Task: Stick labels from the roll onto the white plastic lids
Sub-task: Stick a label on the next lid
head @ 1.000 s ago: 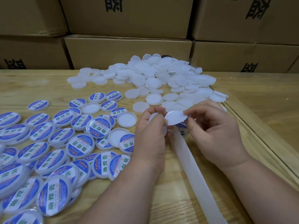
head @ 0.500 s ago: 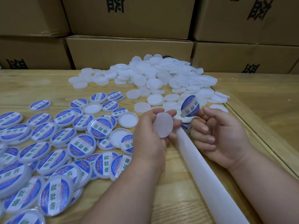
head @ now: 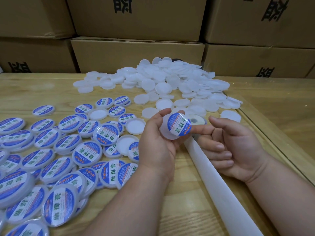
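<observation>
We held a white plastic lid (head: 167, 133) up in our left hand (head: 157, 147), above the table (head: 56, 87), with the thumb curled over its top edge and the fingers gripping it from behind. A round blue and white label (head: 179, 125) lay across the lid's face, shifted toward the upper right so that part of it reached past the rim. Our right hand (head: 233, 147) was beside it, palm up, with the index fingertip (head: 196, 131) touching the label's right edge; the thumb stood free above and the other fingers curled loosely, holding nothing.

Just behind the lid we could see the label roll (head: 197, 119) lying on the table, partly hidden. A long strip of white backing paper (head: 219, 184) ran from below our hands toward the near right edge of the view.

To the left, labelled lids (head: 68, 150) lay spread over the table, many overlapping, with a few bare ones lying open side up among them. Farther back sat a heap of unlabelled lids (head: 170, 82). Behind the table stood stacked cardboard boxes (head: 136, 53) with black printing.
</observation>
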{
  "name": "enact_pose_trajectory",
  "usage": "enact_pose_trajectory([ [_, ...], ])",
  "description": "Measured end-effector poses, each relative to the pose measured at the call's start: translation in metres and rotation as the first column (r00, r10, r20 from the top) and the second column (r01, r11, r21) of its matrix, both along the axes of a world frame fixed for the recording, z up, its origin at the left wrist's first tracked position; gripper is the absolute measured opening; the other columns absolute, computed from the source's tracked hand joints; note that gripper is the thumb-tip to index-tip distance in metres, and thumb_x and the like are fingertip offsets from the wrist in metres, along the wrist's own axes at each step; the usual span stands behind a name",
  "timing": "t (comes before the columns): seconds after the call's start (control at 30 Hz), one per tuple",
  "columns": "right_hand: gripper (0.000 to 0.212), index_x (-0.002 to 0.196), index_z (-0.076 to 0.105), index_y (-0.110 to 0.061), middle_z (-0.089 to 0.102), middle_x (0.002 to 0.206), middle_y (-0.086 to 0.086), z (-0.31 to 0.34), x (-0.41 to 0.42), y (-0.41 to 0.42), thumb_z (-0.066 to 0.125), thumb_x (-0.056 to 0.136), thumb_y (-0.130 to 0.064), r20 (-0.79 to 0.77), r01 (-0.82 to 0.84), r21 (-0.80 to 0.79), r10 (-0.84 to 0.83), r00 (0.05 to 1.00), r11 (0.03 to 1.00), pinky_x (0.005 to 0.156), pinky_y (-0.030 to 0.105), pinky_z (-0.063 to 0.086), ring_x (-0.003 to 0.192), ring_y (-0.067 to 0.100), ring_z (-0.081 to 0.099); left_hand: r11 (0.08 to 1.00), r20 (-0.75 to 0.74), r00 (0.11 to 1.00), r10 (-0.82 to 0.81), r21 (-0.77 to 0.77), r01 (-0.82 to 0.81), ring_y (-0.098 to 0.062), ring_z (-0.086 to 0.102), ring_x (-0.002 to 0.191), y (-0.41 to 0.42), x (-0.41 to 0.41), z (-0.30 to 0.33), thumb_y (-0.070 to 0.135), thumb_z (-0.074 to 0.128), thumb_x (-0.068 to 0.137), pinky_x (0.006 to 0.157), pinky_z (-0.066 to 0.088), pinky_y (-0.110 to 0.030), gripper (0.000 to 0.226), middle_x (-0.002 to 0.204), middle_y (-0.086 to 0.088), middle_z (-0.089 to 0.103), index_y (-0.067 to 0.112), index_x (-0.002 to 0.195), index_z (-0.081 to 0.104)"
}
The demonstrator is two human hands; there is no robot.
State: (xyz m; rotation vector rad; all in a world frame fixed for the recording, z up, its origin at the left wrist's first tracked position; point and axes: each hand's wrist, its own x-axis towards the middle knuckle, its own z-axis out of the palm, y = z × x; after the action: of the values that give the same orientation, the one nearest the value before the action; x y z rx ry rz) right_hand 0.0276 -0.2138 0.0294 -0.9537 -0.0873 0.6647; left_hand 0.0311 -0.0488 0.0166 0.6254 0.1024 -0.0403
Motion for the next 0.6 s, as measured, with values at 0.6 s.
enact_pose_trajectory([
  [0.6,0.059,0.114,0.072,0.002,0.041,0.047,-0.002,0.0008,0.0019,-0.0027,0.083,0.072,-0.038,-0.031,-0.130,0.057,0.132,0.991,0.990,0.029,0.011,0.027,0.036,0.007,0.019,0.997,0.088,0.995,0.045,0.056,-0.050,-0.032,0.074,0.095,-0.0038,0.0039,-0.0070,0.015,0.047,0.101,0.072,0.061,-0.038,0.013,0.099,-0.014,0.077,0.011,0.105,0.059],
])
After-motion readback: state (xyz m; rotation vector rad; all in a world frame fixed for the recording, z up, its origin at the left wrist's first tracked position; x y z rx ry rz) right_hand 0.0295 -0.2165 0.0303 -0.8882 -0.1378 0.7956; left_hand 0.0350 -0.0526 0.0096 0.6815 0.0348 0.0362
